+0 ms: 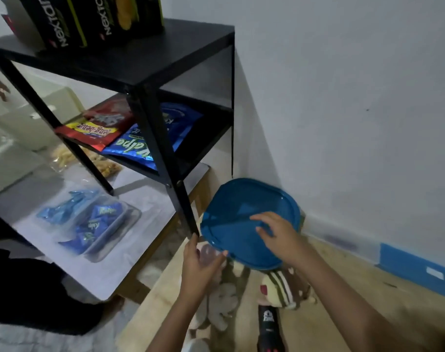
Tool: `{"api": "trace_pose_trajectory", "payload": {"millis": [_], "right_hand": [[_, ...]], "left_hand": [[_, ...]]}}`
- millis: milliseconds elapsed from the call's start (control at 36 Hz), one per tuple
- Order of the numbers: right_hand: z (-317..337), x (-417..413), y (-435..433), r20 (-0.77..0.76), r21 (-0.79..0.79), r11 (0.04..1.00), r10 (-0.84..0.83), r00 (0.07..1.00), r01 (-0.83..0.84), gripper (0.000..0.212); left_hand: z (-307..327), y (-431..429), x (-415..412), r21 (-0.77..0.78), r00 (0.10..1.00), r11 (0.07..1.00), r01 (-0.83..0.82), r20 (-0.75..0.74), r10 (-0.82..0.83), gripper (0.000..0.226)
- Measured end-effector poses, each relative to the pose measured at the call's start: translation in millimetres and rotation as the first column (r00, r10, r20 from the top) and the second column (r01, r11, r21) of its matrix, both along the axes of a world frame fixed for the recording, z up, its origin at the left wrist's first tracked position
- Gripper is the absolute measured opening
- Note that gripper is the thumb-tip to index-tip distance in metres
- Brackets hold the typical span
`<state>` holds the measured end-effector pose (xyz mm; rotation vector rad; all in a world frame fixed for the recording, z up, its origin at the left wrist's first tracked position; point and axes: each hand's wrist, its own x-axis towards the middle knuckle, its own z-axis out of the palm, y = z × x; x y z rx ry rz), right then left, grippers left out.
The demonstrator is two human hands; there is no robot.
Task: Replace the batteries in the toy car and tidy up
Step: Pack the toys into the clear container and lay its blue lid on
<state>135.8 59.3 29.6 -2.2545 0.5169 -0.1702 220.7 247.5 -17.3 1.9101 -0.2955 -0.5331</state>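
Note:
A round-cornered blue lid point(236, 214) hangs tilted above a clear container point(207, 252) on the floor by the wall. My right hand point(276, 235) holds the lid from above, fingers spread over its top near the front edge. My left hand point(202, 262) grips the container's clear rim just under the lid's lower left edge. Below the lid lie soft toys point(280, 288) and a black object with a white logo and red marks point(269, 329), which may be the toy car. No batteries are visible.
A black metal shelf point(165, 138) holding snack packets stands on a low grey table point(130, 240) to the left, one leg close to the lid. A clear tray of blue packets point(89, 219) sits on the table. The white wall point(343, 123) is on the right.

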Motion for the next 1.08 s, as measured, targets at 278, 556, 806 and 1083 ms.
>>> {"api": "trace_pose_trajectory", "payload": {"millis": [278,556,806,1083], "right_hand": [[-21.0,68.1,58.1,-0.199,-0.106,0.994,0.013,0.98,-0.034,0.046],[-13.4,90.1,76.4,-0.382,-0.363,0.927,-0.052,0.923,-0.098,0.059],[-11.0,95.8,82.0,-0.427,-0.556,0.805,-0.062,0.902,-0.207,0.064],[-4.8,103.6,92.3,-0.561,-0.623,0.652,0.013,0.828,-0.432,0.053]], "left_hand": [[-31.3,3.1,48.4,-0.313,0.948,0.912,0.264,-0.088,-0.305,0.075],[-38.3,9.9,57.0,-0.4,0.931,0.88,0.256,-0.144,-0.336,0.07],[-44.7,8.8,56.5,-0.413,0.924,0.884,0.218,-0.204,-0.323,0.063],[-39.2,8.9,53.5,-0.412,0.926,0.886,0.213,-0.203,-0.317,0.063]]}}
